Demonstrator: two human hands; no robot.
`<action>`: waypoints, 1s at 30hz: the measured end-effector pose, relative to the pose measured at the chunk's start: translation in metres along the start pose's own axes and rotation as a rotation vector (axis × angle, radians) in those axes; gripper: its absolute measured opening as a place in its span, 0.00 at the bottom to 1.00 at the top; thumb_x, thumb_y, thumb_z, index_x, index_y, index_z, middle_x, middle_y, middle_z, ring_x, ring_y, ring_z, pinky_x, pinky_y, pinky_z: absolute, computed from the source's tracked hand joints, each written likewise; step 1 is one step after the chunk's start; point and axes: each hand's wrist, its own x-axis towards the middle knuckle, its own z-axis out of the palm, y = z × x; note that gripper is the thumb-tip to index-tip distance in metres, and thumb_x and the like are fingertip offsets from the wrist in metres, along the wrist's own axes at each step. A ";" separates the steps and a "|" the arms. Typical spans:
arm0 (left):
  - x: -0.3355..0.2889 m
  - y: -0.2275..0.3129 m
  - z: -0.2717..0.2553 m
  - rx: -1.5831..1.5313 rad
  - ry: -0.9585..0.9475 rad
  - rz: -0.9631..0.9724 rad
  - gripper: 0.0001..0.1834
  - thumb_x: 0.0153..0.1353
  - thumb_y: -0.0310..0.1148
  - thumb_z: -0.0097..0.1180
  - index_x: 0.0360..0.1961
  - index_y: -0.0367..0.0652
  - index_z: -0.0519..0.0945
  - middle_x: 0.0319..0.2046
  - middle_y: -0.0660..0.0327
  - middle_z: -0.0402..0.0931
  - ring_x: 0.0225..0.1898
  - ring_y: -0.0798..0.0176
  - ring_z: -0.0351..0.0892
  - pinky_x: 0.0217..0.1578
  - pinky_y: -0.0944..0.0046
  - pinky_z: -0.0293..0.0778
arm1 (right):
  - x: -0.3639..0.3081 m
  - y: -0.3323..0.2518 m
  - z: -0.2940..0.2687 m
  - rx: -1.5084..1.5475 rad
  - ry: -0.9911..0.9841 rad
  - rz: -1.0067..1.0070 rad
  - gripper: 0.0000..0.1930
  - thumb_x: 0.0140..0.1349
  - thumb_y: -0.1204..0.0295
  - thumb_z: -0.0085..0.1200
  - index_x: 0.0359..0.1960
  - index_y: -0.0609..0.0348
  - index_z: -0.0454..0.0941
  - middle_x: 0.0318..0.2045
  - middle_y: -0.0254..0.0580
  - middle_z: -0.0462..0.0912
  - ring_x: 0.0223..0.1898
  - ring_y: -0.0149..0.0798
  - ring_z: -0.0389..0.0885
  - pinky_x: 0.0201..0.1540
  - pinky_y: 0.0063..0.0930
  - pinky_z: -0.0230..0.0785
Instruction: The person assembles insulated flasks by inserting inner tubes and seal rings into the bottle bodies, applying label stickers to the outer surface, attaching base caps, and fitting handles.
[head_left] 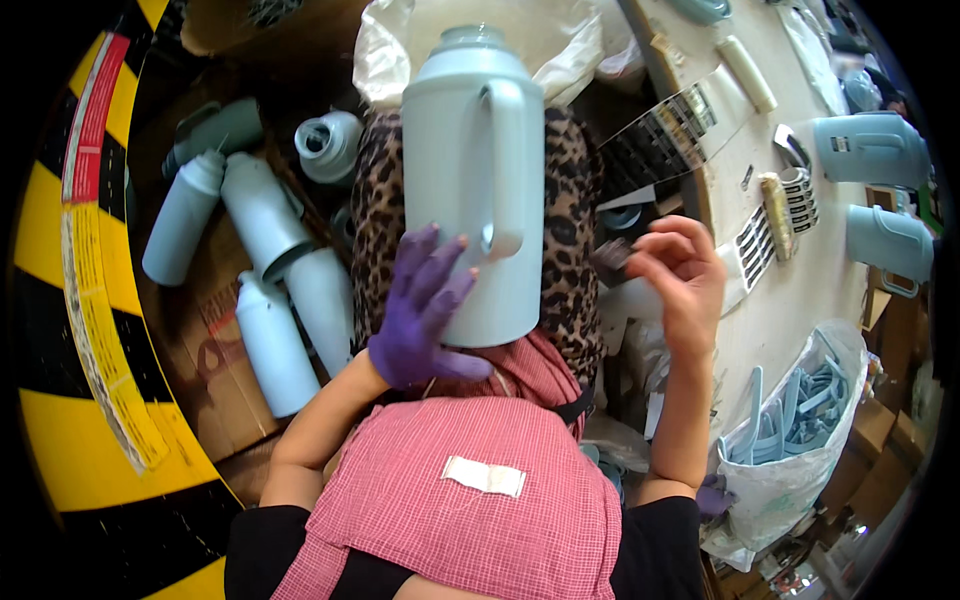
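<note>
A large pale-blue jug (450, 150) with a loop handle (507, 160) lies across my lap, its neck pointing away from me. My left hand (415, 310), in a purple glove with bare fingertips, rests spread against the jug's near left side. To the right of the jug, my bare right hand (683, 275) is raised with thumb and forefinger pinched together. A small dark, thin piece (613, 255) shows at those fingertips; it is blurred, and I cannot make out what it is.
Several blue bottle and jug bodies (275, 345) lie on cardboard at the left. The right-hand table (770, 300) bears sheets of dark labels (755, 247), two upright blue jugs (868, 148) and a white bag (800, 480) of blue handles. Yellow-black striping (70, 350) borders the left.
</note>
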 end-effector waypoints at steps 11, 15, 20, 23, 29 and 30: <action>-0.032 -0.016 0.014 -0.040 -0.001 0.054 0.35 0.57 0.43 0.72 0.66 0.52 0.76 0.76 0.44 0.58 0.79 0.32 0.49 0.74 0.34 0.51 | -0.006 0.007 0.084 -0.060 -0.462 0.319 0.11 0.60 0.82 0.69 0.40 0.65 0.79 0.35 0.37 0.87 0.37 0.26 0.87 0.42 0.18 0.78; -0.033 -0.014 0.016 0.157 -0.112 0.019 0.25 0.56 0.42 0.72 0.57 0.65 0.84 0.75 0.47 0.61 0.79 0.34 0.50 0.73 0.33 0.54 | -0.006 0.026 0.088 -0.403 -0.332 0.117 0.12 0.58 0.79 0.72 0.37 0.63 0.78 0.32 0.33 0.84 0.35 0.23 0.84 0.39 0.17 0.76; -0.032 -0.014 0.021 0.287 -0.066 0.007 0.27 0.57 0.41 0.71 0.57 0.82 0.82 0.71 0.61 0.61 0.75 0.43 0.55 0.73 0.34 0.55 | -0.007 0.051 0.064 -0.278 -0.281 0.095 0.13 0.57 0.79 0.72 0.40 0.63 0.79 0.38 0.31 0.80 0.41 0.25 0.81 0.45 0.20 0.75; -0.030 -0.010 0.017 0.405 -0.062 0.156 0.26 0.53 0.46 0.74 0.54 0.87 0.84 0.73 0.61 0.60 0.77 0.42 0.51 0.74 0.29 0.52 | -0.028 0.045 0.014 -0.399 -0.084 -0.214 0.10 0.59 0.78 0.69 0.42 0.62 0.84 0.41 0.37 0.83 0.44 0.34 0.82 0.48 0.27 0.75; 0.028 -0.055 -0.022 0.098 0.119 0.295 0.21 0.61 0.39 0.64 0.57 0.56 0.83 0.67 0.55 0.71 0.72 0.44 0.65 0.72 0.36 0.58 | -0.005 0.026 -0.149 -0.730 0.593 -0.492 0.09 0.73 0.70 0.59 0.46 0.61 0.88 0.47 0.43 0.87 0.54 0.39 0.83 0.59 0.32 0.71; 0.051 -0.083 -0.026 0.032 0.226 0.218 0.21 0.66 0.36 0.57 0.61 0.49 0.79 0.68 0.53 0.70 0.71 0.47 0.66 0.73 0.43 0.59 | 0.007 0.033 -0.168 -0.725 0.576 -0.489 0.11 0.73 0.69 0.59 0.49 0.61 0.88 0.50 0.43 0.87 0.56 0.39 0.83 0.64 0.34 0.68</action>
